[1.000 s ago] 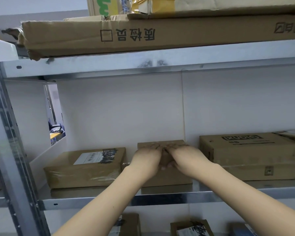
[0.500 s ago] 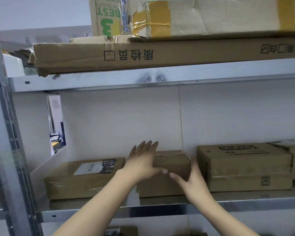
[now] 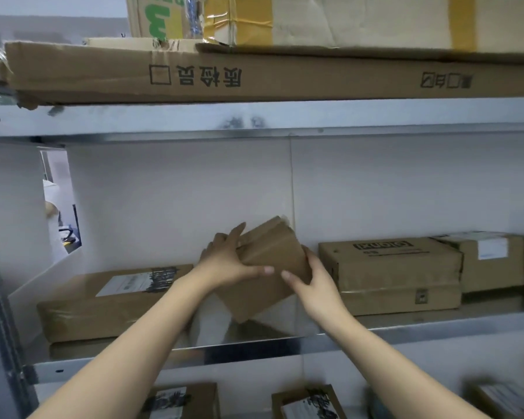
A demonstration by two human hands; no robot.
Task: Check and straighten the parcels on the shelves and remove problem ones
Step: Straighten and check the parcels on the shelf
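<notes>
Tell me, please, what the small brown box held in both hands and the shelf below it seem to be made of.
The small plain brown box looks like matt cardboard, probably corrugated: dull tan faces and folded flap edges at its top. The grey shelf looks like bare sheet metal, perhaps galvanised steel: its glossy surface mirrors the box.

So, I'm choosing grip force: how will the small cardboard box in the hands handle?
Probably light: the left hand and right hand hold the small cardboard box tilted over the shelf. Likely stiff: its faces look flat under the thumbs. Matte cardboard, so unlikely slippery.
</notes>
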